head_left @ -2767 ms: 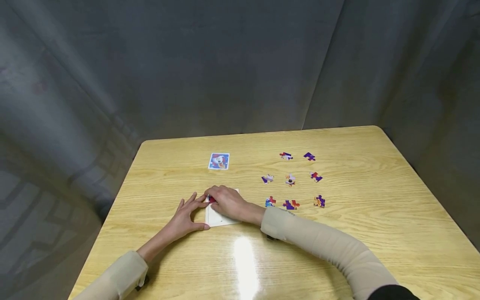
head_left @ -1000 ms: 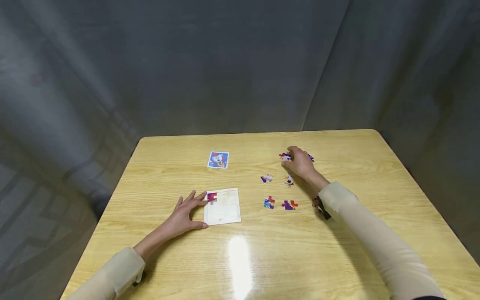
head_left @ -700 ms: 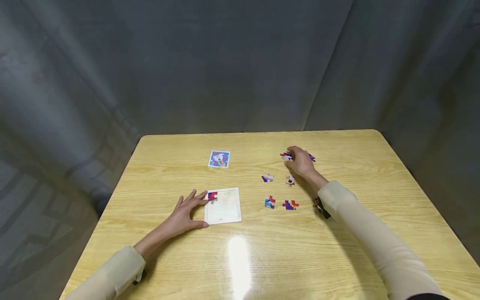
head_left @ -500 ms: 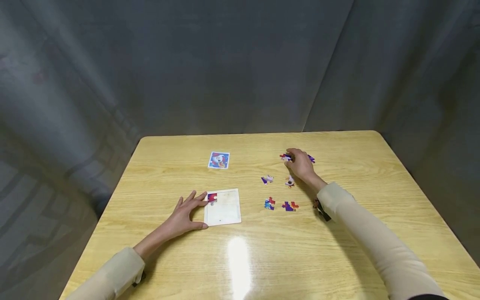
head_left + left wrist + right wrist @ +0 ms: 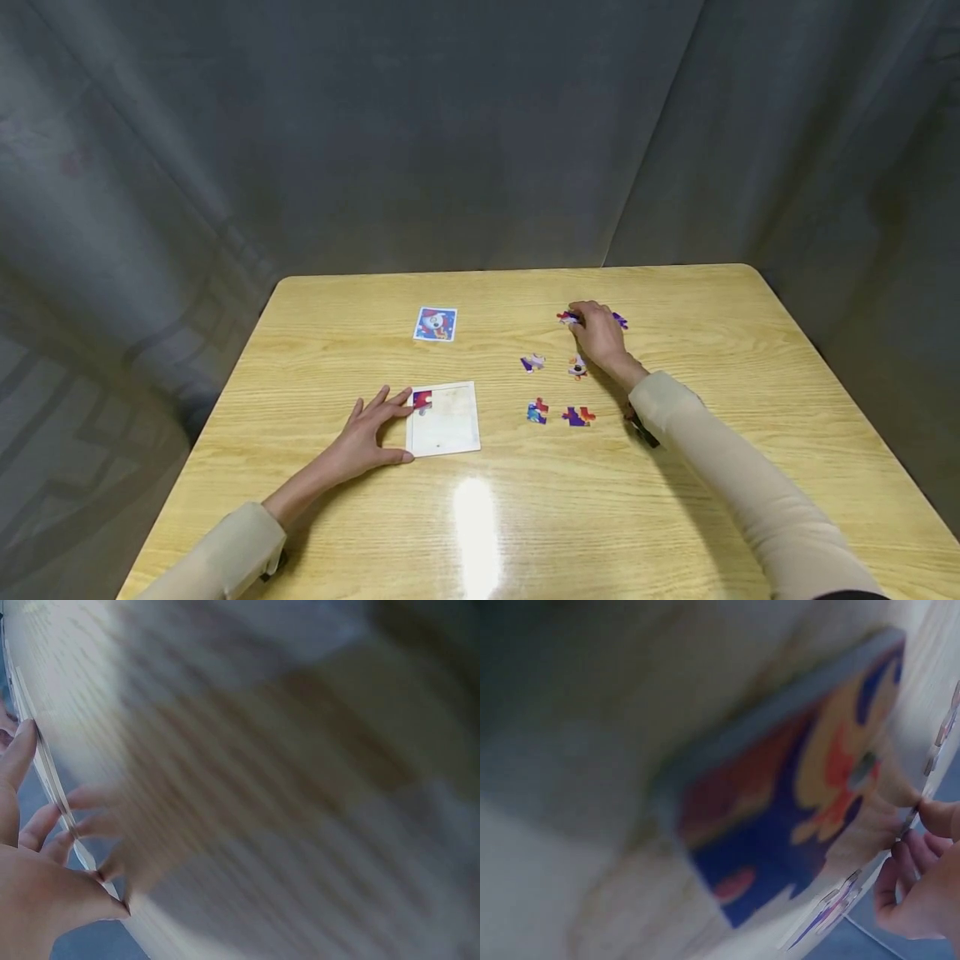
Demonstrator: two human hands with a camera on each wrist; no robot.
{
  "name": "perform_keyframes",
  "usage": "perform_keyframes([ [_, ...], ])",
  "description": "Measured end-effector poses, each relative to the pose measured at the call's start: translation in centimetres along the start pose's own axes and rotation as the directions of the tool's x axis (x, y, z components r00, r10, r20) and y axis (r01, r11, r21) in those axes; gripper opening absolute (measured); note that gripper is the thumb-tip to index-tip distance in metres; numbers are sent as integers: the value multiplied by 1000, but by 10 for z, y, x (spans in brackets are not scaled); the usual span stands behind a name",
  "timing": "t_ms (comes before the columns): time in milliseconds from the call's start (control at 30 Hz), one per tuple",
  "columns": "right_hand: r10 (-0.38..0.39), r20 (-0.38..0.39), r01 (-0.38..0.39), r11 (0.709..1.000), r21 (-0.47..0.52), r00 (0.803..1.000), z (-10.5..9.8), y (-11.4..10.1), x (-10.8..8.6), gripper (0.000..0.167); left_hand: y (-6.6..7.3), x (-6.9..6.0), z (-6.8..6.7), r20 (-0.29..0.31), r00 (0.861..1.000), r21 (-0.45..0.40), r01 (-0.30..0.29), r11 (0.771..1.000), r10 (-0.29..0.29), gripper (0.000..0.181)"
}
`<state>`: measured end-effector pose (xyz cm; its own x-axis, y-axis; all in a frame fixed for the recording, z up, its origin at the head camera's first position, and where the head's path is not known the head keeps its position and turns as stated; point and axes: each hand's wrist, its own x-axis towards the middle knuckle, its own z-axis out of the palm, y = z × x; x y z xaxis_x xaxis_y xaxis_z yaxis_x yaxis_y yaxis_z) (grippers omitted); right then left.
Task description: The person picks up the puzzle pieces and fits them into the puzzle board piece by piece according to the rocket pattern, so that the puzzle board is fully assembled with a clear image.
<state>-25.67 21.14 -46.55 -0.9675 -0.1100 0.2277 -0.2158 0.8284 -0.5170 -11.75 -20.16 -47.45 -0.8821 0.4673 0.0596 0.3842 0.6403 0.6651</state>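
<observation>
The tray (image 5: 448, 427) lay flat at lower centre of the head view, left of the frame's middle; it held 1 red-and-purple piece (image 5: 422, 399) in its upper-left corner, the rest of its pale bed bare. Left hand (image 5: 363, 437): thumb and fingers spread wide, index fingertip and thumb tip touching the tray's left edge. Right hand (image 5: 602, 333), upper right of the frame: grip narrow, thumb and fingers pinching a white-and-red piece (image 5: 567, 318), part of which showed left of the fingertips. A purple piece (image 5: 620, 320) showed just right of this hand. 4 further pieces lay loose on the table (image 5: 360, 542): lilac (image 5: 533, 363) and eye-marked (image 5: 577, 367) in the upper row, blue-and-red (image 5: 537, 411) and purple-and-orange (image 5: 579, 416) in the lower. A picture card (image 5: 435, 324) lay apart, above the tray. The left wrist view gave the tray edge-on as a thin strip with fingers against it, a contact less plain from the head. The right wrist view added a large blurred multicoloured piece (image 5: 802, 795) mid-frame; its match in the head view could not be told. Compared with 2.8 s earlier, the right hand had left the tray, uncovering the corner piece; the left hand had stayed at the same edge.
</observation>
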Motion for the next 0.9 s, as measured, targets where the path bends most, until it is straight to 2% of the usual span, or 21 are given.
perform_keyframes([
  [167,-83,-18,81,992,-95,996,4,2,1,34,0,0,0,-14,1000,-1,-15,1000,15,64],
  [267,-105,-21,101,987,-125,994,6,2,0,35,0,0,1,-11,1000,-2,-15,1000,15,63],
  [633,-66,-33,62,991,-116,997,4,2,-4,50,1,0,3,-1,1000,-3,-13,1000,13,63],
  [900,-52,-38,48,994,-99,998,1,-2,-6,55,1,2,3,2,1000,6,-12,1000,12,64],
])
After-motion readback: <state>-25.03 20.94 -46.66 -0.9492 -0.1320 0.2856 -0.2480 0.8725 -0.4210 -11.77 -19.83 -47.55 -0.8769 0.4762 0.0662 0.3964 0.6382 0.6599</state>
